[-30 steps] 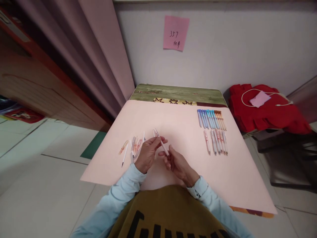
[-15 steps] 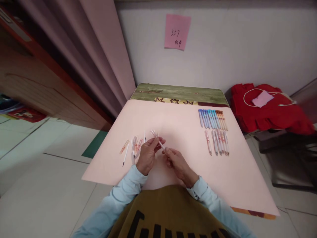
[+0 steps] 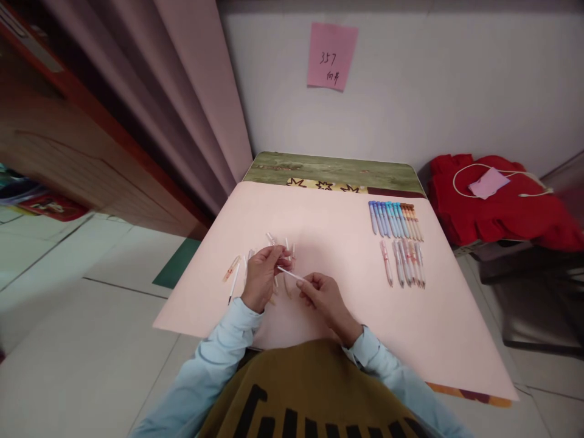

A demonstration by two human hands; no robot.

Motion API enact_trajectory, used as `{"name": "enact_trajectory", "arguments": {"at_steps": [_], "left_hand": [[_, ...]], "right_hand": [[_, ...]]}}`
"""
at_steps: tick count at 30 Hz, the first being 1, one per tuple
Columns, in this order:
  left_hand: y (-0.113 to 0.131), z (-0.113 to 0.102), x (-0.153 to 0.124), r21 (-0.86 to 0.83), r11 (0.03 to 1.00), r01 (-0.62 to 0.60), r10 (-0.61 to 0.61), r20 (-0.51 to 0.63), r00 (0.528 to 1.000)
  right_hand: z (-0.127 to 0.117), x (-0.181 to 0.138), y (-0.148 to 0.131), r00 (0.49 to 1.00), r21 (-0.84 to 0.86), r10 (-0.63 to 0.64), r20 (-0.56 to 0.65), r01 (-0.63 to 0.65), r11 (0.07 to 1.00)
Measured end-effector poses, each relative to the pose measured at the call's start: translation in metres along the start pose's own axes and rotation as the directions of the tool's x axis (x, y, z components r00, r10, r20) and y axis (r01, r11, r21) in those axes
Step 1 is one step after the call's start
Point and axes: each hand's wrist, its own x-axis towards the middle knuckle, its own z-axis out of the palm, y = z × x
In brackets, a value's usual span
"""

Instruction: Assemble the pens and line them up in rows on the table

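Note:
My left hand (image 3: 260,277) is closed round a clear pen barrel (image 3: 271,239) whose end sticks up past my fingers. My right hand (image 3: 319,295) pinches a thin white refill (image 3: 289,274) that points left toward my left hand. Both hands hover over a pink sheet (image 3: 337,304) on the table. Loose pen parts (image 3: 235,271) lie just left of my left hand, and more small pieces (image 3: 289,249) lie just beyond my fingers.
Two neat rows of whole pens lie at the right: blue and orange ones (image 3: 396,219) farther off, pale ones (image 3: 404,261) nearer. A red cloth (image 3: 502,210) with a white cable sits right of the table. A pink note (image 3: 332,56) hangs on the wall. A curtain (image 3: 191,109) hangs at the left.
The pen held between both hands has come apart: my left hand moved left with the barrel, and my right hand now holds the thin refill drawn out of it.

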Motion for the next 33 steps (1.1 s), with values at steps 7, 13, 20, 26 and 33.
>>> {"name": "enact_trajectory", "arguments": {"at_steps": [7,13,20,26,33], "left_hand": [[-0.001,-0.016,0.003,0.336,0.937,-0.099,0.096,0.025,0.995],[-0.002,-0.025,0.006,0.644,0.705,-0.296,0.259,0.155,0.953],[0.014,-0.051,0.021,0.805,0.544,-0.235,0.398,-0.002,0.917],[-0.004,-0.038,0.005,0.73,0.648,-0.217,0.231,0.083,0.969],[-0.017,-0.028,0.008,0.4,0.915,-0.058,0.04,0.054,0.998]], "right_hand": [[0.004,-0.001,-0.002,0.993,-0.231,-0.12,0.005,0.118,0.966],[-0.001,-0.002,-0.01,0.987,-0.325,-0.16,0.029,0.161,0.932],[-0.011,0.012,-0.009,0.978,-0.533,-0.206,-0.018,0.165,0.83],[0.015,0.015,-0.016,0.986,-0.474,-0.145,0.079,0.165,0.865],[0.025,0.007,-0.017,0.966,-0.477,-0.105,0.234,0.208,0.854]]}}
